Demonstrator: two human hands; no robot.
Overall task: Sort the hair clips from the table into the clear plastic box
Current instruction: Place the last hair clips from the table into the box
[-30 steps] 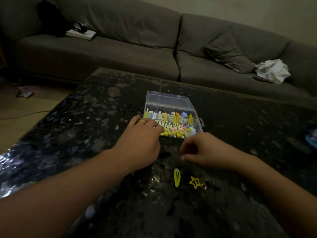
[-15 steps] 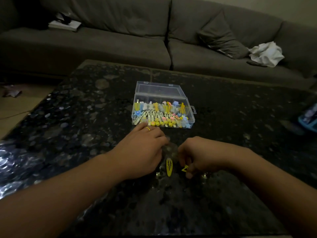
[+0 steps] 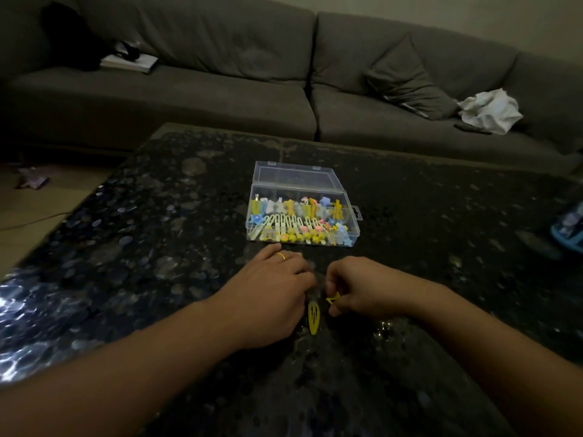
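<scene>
Right hand (image 3: 362,288) sits low over the dark speckled table (image 3: 157,247), its fingers curled around a small yellow star clip (image 3: 332,298) that peeks out at the fingertips. Just to its left, flat on the table between the two hands, lies a yellow oval snap clip (image 3: 314,316), close beside the right fingertips and at the edge of the left hand (image 3: 271,294). That left hand rests palm down with loosely bent fingers and a gold ring (image 3: 280,255); whether it touches the oval clip cannot be told. Beyond both hands, near the left knuckles, stands the clear plastic box (image 3: 301,212), lid open, its front compartments filled with rows of coloured clips. A grey sofa (image 3: 220,89) runs behind the table.
</scene>
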